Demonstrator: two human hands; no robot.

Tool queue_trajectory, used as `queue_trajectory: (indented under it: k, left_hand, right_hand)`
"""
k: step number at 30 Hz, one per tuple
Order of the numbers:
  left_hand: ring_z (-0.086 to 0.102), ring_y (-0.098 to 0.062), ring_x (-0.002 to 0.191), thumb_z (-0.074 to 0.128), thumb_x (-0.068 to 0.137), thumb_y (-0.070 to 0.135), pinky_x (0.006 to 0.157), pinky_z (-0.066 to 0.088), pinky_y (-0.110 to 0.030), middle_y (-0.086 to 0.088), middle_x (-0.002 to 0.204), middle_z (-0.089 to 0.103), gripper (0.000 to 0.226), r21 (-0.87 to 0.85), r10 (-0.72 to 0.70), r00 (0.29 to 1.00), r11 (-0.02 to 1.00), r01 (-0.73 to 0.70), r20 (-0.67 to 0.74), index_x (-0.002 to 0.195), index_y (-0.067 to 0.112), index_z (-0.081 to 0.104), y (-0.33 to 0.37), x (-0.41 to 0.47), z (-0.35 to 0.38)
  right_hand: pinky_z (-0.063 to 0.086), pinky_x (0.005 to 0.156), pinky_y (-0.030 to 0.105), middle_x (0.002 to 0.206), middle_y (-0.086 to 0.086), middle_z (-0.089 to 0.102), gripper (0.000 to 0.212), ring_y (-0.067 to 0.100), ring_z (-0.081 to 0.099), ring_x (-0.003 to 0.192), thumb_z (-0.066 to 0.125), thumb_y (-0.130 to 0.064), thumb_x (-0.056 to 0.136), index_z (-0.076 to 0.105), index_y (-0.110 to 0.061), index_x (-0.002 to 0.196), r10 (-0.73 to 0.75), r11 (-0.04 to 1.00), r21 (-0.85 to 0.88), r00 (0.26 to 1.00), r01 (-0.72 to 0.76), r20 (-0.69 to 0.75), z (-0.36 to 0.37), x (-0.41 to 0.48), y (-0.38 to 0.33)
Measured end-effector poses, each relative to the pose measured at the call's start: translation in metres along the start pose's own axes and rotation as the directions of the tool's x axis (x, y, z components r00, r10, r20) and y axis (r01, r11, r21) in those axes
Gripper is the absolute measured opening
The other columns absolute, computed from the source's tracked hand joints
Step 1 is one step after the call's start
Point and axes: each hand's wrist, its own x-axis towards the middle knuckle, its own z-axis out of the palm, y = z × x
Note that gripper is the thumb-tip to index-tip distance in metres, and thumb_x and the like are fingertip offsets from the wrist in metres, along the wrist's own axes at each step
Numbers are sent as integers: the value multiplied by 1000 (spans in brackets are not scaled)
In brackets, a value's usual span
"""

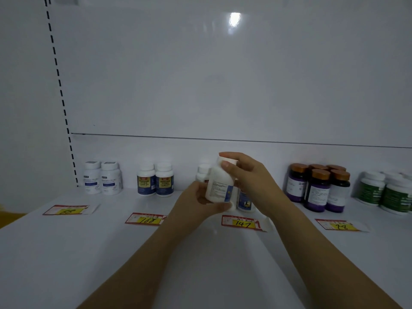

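We log left hand grip curled under white plastic pill bottle, right hand grip closed on its cap, above white shelf. Cap possibly loose (blurry): spill, or bump blue-labelled bottle behind.

Both hands on one white bottle, lifted off the white shelf, slightly tilted. Left hand grips its lower body, thumb under the base. Right hand curls round the cap end, thumb across the front. Behind it: another white bottle and a blue-label bottle, partly hidden. Far row, left to right: two white bottles, two navy-label bottles, dark purple bottles with copper caps, green-label bottles. Price tags near shelf front: "168", "147", two more at left and right.
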Motion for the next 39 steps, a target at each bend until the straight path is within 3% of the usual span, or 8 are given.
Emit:
queue_trajectory:
  k: [4, 8, 12, 15, 19, 24, 30, 39]
  left_hand:
    - [65, -5, 98, 77, 72, 29, 84, 52, -20, 8, 109, 68, 49, -42, -10, 997, 999, 14, 77, 117, 23, 59, 3, -2, -1]
    - [63, 1, 84, 81, 68, 22, 62, 49, -7, 15, 94, 65, 40, -37, 34, 999, 999, -35, -38, 96, 33, 54, 4, -2, -1]
    - [63, 5, 80, 81, 69, 21, 59, 48, -5, 19, 91, 62, 41, -44, 28, 999, 999, -29, -18, 92, 35, 50, 6, -2, 0]
    - [65, 8, 83, 77, 73, 24, 67, 51, -8, 18, 95, 66, 36, -107, -32, 998, 994, 37, 47, 101, 32, 56, 7, -2, -2]
    - [69, -16, 98, 70, 77, 20, 89, 54, -28, -3, 105, 72, 38, -328, -150, 957, 917, 230, 250, 113, 16, 59, 9, -2, -2]
    - [68, -25, 102, 62, 75, 23, 91, 53, -33, -13, 109, 70, 45, -455, -168, 899, 816, 357, 403, 118, 12, 53, 11, -4, -4]
    - [66, -18, 104, 68, 72, 26, 94, 51, -31, -5, 112, 70, 44, -360, -156, 940, 895, 265, 303, 114, 16, 60, 3, 0, -4]
    - [68, -17, 102, 67, 74, 20, 87, 54, -25, -2, 108, 72, 33, -382, -146, 947, 889, 252, 286, 107, 17, 63, 1, 2, -4]
  right_hand:
    - [55, 86, 28, 119, 8, 65, 27, 21, 64, 107, 51, -19, 96, 62, -20, 121, 59, 959, 269, 992, -87, 111, -3, 0, -2]
    - [55, 78, 22, 115, -2, 66, 24, 8, 66, 98, 54, -31, 94, 63, -31, 116, 47, 989, 135, 994, -60, 97, 3, -2, -2]
    - [56, 73, 21, 107, -4, 69, 24, 6, 68, 90, 60, -30, 90, 65, -29, 114, 37, 991, 125, 999, -40, 25, 2, -2, 0]
    - [56, 71, 22, 104, -3, 69, 25, 10, 69, 90, 62, -32, 88, 65, -26, 112, 37, 992, 120, 999, -36, -8, 1, -2, -1]
    - [57, 79, 27, 104, 3, 70, 31, 16, 68, 93, 57, -42, 89, 66, -19, 107, 93, 989, 111, 995, -95, 25, 2, -1, -2]
    - [57, 76, 30, 99, 8, 69, 32, 20, 67, 88, 57, -39, 91, 63, -11, 106, 186, 966, 169, 980, -196, 76, 1, -1, -4]
    - [59, 62, 32, 86, 5, 71, 34, 18, 69, 68, 68, -41, 82, 62, -13, 101, 163, 980, 125, 985, -156, -51, -1, -2, -4]
    - [57, 55, 22, 83, -3, 70, 32, 8, 69, 61, 66, -42, 82, 60, -18, 102, 124, 991, 54, 989, -120, -84, 1, -2, -5]
